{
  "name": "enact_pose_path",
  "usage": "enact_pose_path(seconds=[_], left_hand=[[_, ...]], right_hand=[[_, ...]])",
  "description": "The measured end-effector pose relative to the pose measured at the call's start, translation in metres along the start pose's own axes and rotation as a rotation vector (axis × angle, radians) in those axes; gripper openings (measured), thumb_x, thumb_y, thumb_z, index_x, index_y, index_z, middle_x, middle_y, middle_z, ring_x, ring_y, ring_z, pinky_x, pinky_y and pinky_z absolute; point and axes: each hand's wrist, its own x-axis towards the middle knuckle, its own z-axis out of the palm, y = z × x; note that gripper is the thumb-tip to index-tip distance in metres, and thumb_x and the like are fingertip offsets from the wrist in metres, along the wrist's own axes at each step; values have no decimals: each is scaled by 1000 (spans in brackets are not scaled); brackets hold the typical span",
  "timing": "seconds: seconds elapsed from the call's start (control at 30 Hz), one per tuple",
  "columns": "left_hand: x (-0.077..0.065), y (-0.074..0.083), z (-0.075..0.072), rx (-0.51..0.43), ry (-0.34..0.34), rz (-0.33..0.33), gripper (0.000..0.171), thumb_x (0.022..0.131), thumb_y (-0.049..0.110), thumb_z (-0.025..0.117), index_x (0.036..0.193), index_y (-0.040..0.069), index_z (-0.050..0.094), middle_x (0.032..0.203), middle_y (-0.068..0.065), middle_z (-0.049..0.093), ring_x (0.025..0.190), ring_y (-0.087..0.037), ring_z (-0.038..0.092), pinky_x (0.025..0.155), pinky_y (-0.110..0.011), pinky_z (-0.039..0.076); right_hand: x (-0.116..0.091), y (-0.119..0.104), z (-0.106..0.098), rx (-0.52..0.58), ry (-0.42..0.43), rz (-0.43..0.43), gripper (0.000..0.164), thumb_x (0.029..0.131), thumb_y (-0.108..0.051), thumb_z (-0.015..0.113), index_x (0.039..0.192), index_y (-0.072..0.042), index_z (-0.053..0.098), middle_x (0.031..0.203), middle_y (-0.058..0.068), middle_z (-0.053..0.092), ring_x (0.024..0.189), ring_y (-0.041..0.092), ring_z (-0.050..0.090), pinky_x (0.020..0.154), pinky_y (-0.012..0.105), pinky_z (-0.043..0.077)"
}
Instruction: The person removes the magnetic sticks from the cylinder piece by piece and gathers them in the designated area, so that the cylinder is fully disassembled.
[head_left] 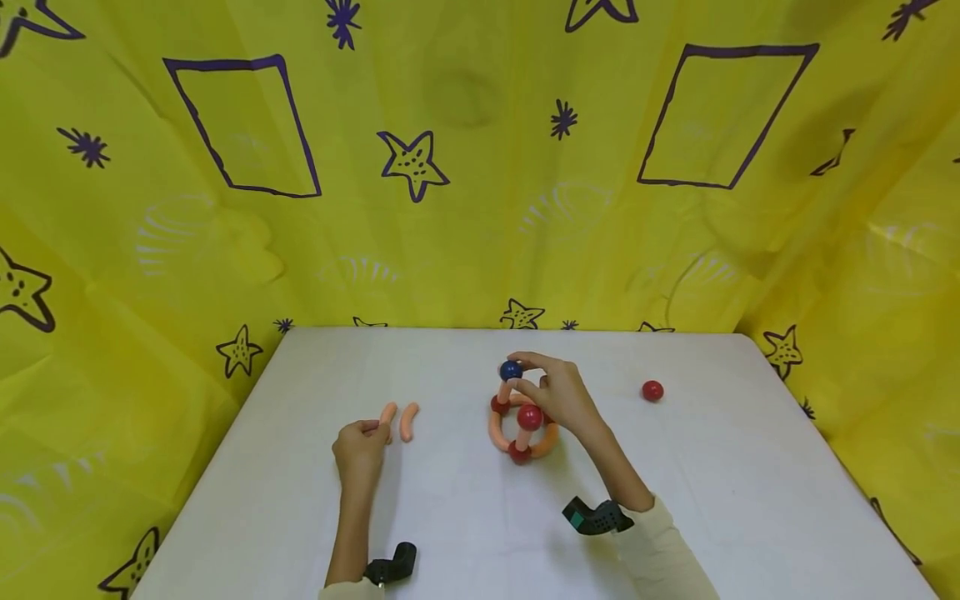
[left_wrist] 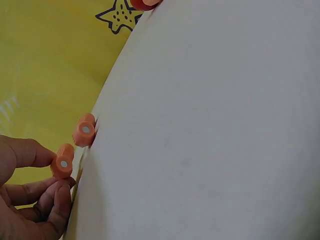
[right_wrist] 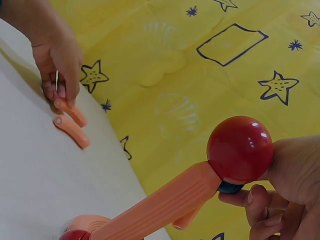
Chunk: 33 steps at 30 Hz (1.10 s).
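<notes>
My left hand (head_left: 360,450) pinches a curved orange magnetic rod (left_wrist: 62,162) between thumb and fingers, low over the white table. Beside it lies a second orange rod (head_left: 408,422), with a pale magnet showing at its end in the left wrist view. My right hand (head_left: 561,393) holds a blue ball (head_left: 511,371) between thumb and fingertips, on top of a standing rod. That rod belongs to a ring of orange rods (head_left: 497,431) joined by red balls. Another upright rod (right_wrist: 160,202) on the ring carries a red ball (right_wrist: 240,149); the right hand partly hides the ring's far side.
A loose red ball (head_left: 652,391) lies on the white table (head_left: 720,467), to the right of the ring. Yellow patterned cloth (head_left: 465,233) rises behind the table and at both sides.
</notes>
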Motion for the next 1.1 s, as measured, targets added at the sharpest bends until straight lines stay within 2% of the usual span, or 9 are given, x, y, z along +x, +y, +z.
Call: enact_pose_path(seconds=[0.37, 0.57, 0.73, 0.9, 1.1], left_hand=[[0, 6, 0, 66, 1, -7, 29, 90, 21, 65, 103, -5, 67, 94, -19, 69, 75, -23, 62, 58, -25, 46], [-2, 6, 1, 74, 1, 40, 27, 91, 22, 66, 100, -4, 68, 90, -18, 71, 74, -23, 64, 57, -26, 46], [-1, 4, 2, 97, -18, 71, 29, 92, 24, 65, 100, -4, 69, 92, -20, 71, 74, -24, 64, 57, -28, 48], [0, 2, 1, 132, -8, 108, 28, 94, 22, 60, 103, -3, 69, 96, -22, 70, 83, -30, 67, 63, -34, 51], [-5, 9, 3, 58, 27, 162, 28, 97, 19, 56, 111, -3, 66, 102, -22, 65, 93, -33, 63, 69, -34, 52]], right_hand=[[1, 0, -2, -19, 6, -19, 39, 89, -21, 72, 127, -18, 65, 114, 13, 70, 46, 14, 30, 44, 20, 26], [2, -1, -1, -66, 9, -43, 38, 88, -20, 73, 125, -18, 66, 108, 13, 65, 49, 14, 36, 45, 21, 31], [3, -3, -4, -60, -21, -40, 39, 88, -16, 72, 127, -18, 66, 104, 15, 61, 52, 16, 41, 45, 21, 34], [3, -3, -5, -59, -38, -52, 40, 88, -16, 72, 128, -17, 66, 101, 13, 60, 53, 17, 43, 45, 22, 35], [3, -4, -4, -60, -40, -35, 40, 89, -18, 72, 129, -18, 65, 106, 12, 62, 53, 17, 43, 45, 22, 37]])
